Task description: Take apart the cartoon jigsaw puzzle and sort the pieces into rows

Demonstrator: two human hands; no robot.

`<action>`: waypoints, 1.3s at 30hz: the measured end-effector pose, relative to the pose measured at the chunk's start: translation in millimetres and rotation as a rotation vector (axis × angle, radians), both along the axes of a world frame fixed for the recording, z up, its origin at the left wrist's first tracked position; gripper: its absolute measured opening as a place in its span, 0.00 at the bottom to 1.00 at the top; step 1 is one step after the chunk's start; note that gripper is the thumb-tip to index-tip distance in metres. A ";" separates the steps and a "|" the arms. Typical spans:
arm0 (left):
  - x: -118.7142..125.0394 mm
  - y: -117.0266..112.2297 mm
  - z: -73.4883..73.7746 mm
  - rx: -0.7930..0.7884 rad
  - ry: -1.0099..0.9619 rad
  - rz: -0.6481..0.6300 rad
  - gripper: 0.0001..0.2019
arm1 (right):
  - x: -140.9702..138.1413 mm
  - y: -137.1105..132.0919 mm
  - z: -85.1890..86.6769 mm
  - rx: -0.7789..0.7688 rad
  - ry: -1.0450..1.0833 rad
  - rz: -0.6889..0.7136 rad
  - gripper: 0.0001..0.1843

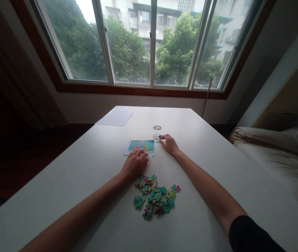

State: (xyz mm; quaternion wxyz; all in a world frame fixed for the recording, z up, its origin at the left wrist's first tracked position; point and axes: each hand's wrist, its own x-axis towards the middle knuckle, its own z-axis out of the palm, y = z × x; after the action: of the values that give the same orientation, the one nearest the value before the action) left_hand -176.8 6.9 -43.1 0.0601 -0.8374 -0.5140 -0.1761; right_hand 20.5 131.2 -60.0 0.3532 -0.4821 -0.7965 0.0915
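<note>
Fingers loosely spread, our left hand [135, 162] lies at the picture card [150, 147], while our right hand [170, 144], grip unclear, seems to be placing the teal piece [157, 141] beside it, calling for light release.

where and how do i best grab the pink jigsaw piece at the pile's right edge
Probably pinch the outer edge of the pink jigsaw piece, coming from the right: it sits at the rim of the jigsaw pile, its right side facing white tabletop.
</note>
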 end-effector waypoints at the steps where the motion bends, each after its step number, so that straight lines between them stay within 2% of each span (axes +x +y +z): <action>1: -0.4 0.0 -0.1 0.007 -0.002 -0.002 0.11 | 0.2 -4.4 1.2 0.009 0.015 0.006 0.09; 5: -1.2 -4.1 2.4 0.044 0.026 -0.004 0.10 | 1.5 -37.4 5.5 0.005 0.028 0.114 0.07; 8: 1.7 -12.5 5.2 0.073 0.079 0.014 0.10 | 4.3 -74.5 8.6 -0.041 -0.001 0.301 0.04; 11: 7.7 -22.1 6.3 0.063 0.122 0.056 0.10 | 7.8 -107.3 14.4 -0.105 -0.032 0.596 0.09; 15: 14.2 -28.4 5.9 0.027 0.159 0.105 0.10 | 11.4 -125.4 23.6 -0.109 -0.117 0.737 0.12; 19: 18.7 -31.3 6.5 0.000 0.162 0.121 0.09 | 19.9 -121.9 25.4 -0.134 -0.142 0.724 0.11; 25: 32.8 -41.2 6.0 -0.042 0.058 0.010 0.09 | 34.5 -113.8 19.1 -0.182 -0.121 0.519 0.08; 29: 36.2 -38.8 3.9 -0.123 -0.191 -0.092 0.09 | 32.6 -116.0 17.0 -0.234 -0.079 0.493 0.08; 33: 35.1 -31.8 3.0 -0.255 -0.508 -0.146 0.08 | 28.1 -121.7 13.5 -0.290 0.090 0.490 0.07; 39: 38.0 -32.1 5.6 -0.345 -0.692 -0.192 0.10 | 24.6 -123.4 6.9 -0.316 0.241 0.423 0.11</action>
State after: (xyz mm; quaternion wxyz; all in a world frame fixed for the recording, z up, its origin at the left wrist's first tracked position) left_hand -138.8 -25.1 -37.5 -0.2750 -0.7706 -0.4452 -0.3638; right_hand 45.1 7.9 -53.1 0.3387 -0.3398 -0.8075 0.3430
